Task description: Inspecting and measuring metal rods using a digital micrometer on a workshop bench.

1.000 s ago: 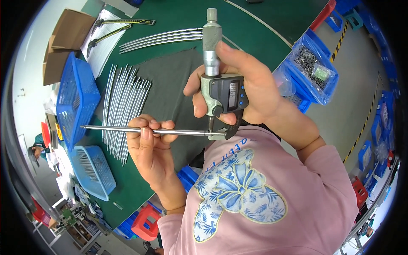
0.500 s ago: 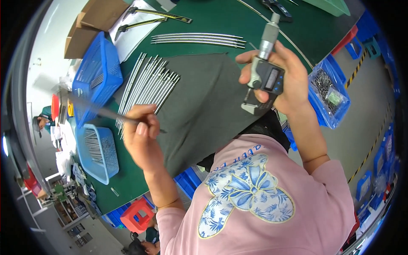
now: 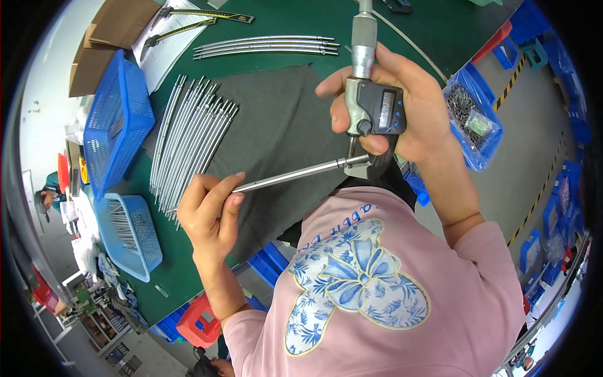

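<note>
My left hand (image 3: 211, 210) pinches one end of a slim metal rod (image 3: 292, 176) between thumb and fingers. The rod slants up to the right, and its stepped far end lies at the jaws of a digital micrometer (image 3: 377, 110); whether the jaws touch it I cannot tell. Closed round the micrometer's frame is my right hand (image 3: 418, 103), with the thimble pointing up. A fan of similar metal rods (image 3: 191, 135) lies left of centre, partly on a dark grey cloth (image 3: 270, 119). Several more rods (image 3: 267, 45) lie side by side beyond the cloth.
At the left stand a blue basket (image 3: 129, 113) and a light blue basket (image 3: 146, 242) with rods inside. Two calipers (image 3: 207, 16) rest at the far left by a cardboard box (image 3: 119, 25). A bagged blue bin (image 3: 474, 119) of metal parts sits at the right.
My left hand has swung the rod round, bringing its stepped end to the micrometer's jaws. The micrometer in my right hand has shifted slightly left and stands more upright. The view has shifted a little.
</note>
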Demonstrator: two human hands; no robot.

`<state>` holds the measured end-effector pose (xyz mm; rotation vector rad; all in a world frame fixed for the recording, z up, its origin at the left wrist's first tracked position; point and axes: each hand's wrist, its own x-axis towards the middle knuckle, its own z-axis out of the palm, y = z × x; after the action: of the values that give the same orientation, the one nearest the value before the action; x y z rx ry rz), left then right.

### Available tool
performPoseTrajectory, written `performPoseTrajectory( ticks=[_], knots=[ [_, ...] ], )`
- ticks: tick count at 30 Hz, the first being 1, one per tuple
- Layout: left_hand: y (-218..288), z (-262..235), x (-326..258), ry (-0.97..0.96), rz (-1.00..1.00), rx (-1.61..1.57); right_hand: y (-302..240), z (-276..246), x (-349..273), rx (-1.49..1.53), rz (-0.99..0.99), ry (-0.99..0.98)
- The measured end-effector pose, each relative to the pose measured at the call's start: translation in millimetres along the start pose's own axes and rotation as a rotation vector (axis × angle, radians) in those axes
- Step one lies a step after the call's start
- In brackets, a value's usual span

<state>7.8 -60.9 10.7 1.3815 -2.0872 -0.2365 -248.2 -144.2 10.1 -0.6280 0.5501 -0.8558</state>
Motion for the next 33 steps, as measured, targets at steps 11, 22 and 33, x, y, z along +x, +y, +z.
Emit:
performPoseTrajectory(
  ticks=[11,22,33],
  knots=[
    [-1,-6,-1,0.068,0.124,0.091,0,4,-2,0.027,0.139,-0.04],
    [-1,-10,3,0.068,0.137,0.1,3,4,-2,0.003,0.135,-0.083],
    [-1,-13,4,0.036,0.127,0.138,8,5,-1,0.001,0.109,-0.172]
  ],
)
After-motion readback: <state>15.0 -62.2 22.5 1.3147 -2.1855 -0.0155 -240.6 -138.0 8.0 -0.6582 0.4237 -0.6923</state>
